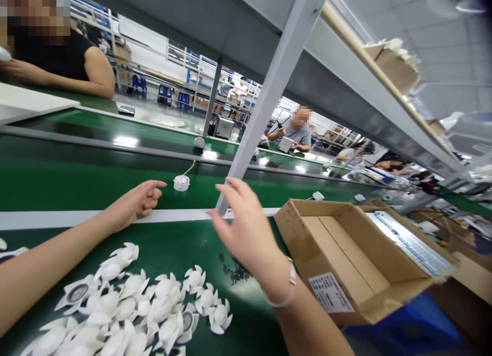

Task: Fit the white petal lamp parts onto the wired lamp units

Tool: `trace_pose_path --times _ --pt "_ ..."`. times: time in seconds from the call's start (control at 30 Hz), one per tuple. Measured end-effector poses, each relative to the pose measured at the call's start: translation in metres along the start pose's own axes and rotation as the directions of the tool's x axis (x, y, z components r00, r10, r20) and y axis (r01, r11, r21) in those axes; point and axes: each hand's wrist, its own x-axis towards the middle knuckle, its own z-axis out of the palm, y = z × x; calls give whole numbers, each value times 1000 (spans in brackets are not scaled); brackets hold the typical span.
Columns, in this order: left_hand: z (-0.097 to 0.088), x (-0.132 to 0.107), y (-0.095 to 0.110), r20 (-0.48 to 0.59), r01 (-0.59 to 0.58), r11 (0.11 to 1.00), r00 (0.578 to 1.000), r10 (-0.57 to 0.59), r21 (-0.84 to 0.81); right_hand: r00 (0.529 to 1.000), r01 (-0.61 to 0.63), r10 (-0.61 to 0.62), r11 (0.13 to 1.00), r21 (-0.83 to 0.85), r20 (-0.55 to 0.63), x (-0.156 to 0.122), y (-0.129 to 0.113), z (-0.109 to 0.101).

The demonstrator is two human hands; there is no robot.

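My left hand (136, 205) reaches over the pale rail, index finger stretched out and the other fingers loosely curled, with nothing visible in it. Just beyond its fingertip, apart from it, a small round white part with a wire (181, 182) sits on the green belt (96, 179). My right hand (246, 228) is raised in front of the metal post, thumb and fingers apart and nothing between them. Below the hands lies a heap of white fan impellers (126, 307) on the green worktop (184, 248). Small black pieces (234, 270) are scattered beside my right wrist.
An open cardboard box (330, 264) stands at the right, with another box holding silvery packs (409, 241) behind it. A slanted metal post (269, 95) rises from the rail (57, 219) to a shelf overhead. A person (77, 64) sits across the belt at left; several others work farther back.
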Motion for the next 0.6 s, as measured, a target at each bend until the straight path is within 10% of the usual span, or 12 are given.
trace_pose_path --times 0.13,0.23,0.33,0.6 --pt "6 -4 2 58 -14 993 998 7 116 909 -416 380 800 -431 -172 -56 43 -59" --pt "7 -6 4 77 -4 984 997 -10 180 647 -656 741 417 -630 -183 -108 84 -81" --pt "8 -6 4 62 16 977 998 -30 213 373 -734 928 301 -609 9 -150 101 -93" --pt "6 -4 4 54 57 966 996 -73 253 315 -704 946 288 -650 78 -190 81 -104"
